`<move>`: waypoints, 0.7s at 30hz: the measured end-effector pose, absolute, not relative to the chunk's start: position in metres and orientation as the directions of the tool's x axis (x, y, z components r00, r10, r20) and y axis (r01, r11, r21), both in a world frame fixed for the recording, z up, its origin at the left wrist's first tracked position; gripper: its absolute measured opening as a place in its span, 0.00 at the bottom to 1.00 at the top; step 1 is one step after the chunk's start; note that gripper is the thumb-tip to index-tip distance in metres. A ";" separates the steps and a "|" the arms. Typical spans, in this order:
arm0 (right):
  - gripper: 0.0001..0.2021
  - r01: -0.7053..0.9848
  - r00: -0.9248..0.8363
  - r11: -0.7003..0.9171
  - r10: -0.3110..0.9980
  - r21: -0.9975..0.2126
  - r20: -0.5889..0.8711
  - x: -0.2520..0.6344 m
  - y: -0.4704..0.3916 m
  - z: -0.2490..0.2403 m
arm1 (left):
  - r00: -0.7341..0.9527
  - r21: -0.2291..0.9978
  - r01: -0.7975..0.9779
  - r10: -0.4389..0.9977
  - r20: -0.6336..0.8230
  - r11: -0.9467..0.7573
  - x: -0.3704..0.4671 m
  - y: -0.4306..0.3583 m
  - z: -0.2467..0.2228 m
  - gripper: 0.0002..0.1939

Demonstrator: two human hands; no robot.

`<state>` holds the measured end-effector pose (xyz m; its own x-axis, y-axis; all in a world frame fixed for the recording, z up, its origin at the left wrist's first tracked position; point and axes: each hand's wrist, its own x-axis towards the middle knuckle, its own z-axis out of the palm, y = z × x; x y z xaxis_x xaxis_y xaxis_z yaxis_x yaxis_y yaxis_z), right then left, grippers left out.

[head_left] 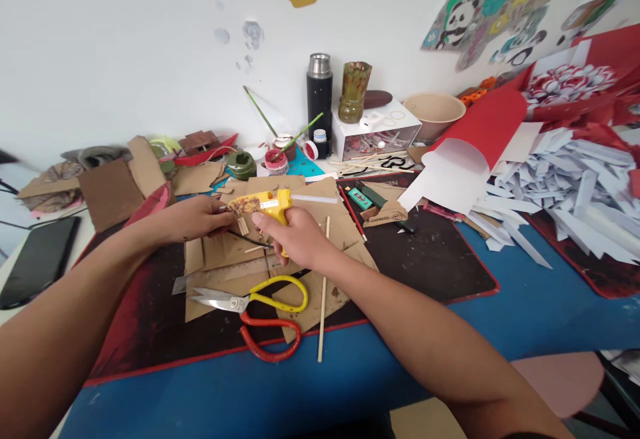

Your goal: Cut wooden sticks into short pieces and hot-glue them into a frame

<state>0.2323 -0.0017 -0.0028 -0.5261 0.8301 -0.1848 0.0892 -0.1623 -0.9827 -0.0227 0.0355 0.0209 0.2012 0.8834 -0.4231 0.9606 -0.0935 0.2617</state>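
My right hand (301, 238) is wrapped round the handle of a yellow hot glue gun (270, 204), whose stained nozzle end points left. A translucent glue stick (315, 198) sticks out of its back, and a dark cord runs below it. Close to the nozzle, my left hand (197, 218) has its fingers pinched together; what they hold is too small to make out. Short pale wooden pieces (243, 226) show just beside those fingertips. Beneath both hands lie cardboard sheets (200, 249) and a clear ruler (220, 275).
Scissors (240, 304) with yellow and red handles lie in front, beside a wooden stick (323, 299). Paint jars (242, 165), a black flask (319, 99) and a white box (377, 132) stand behind. Folded paper strips (565, 179) heap at right; a phone (40, 259) lies left.
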 end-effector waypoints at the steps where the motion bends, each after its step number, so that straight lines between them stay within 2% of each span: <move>1: 0.21 0.094 -0.525 -0.162 0.830 -0.982 -0.188 0.232 -0.002 -0.002 | 0.202 0.266 0.960 0.877 -0.435 -0.089 -0.022 0.035 0.022 0.26; 7: 0.21 0.103 -0.525 -0.142 0.833 -0.985 -0.175 0.233 -0.001 -0.004 | 0.182 0.285 0.958 0.843 -0.506 -0.035 -0.018 0.033 0.030 0.30; 16: 0.22 0.063 -0.527 -0.151 0.835 -0.986 -0.162 0.233 -0.001 -0.007 | 0.171 0.360 0.933 0.847 -0.504 0.026 -0.018 0.026 0.039 0.37; 19: 0.22 0.043 -0.509 -0.168 0.845 -0.985 -0.167 0.232 -0.001 -0.007 | 0.199 0.428 0.903 0.850 -0.487 0.034 -0.023 0.022 0.037 0.38; 21: 0.22 0.039 -0.500 -0.173 0.849 -0.984 -0.169 0.232 0.000 -0.006 | 0.190 0.420 0.908 0.892 -0.410 -0.001 -0.027 0.019 0.033 0.40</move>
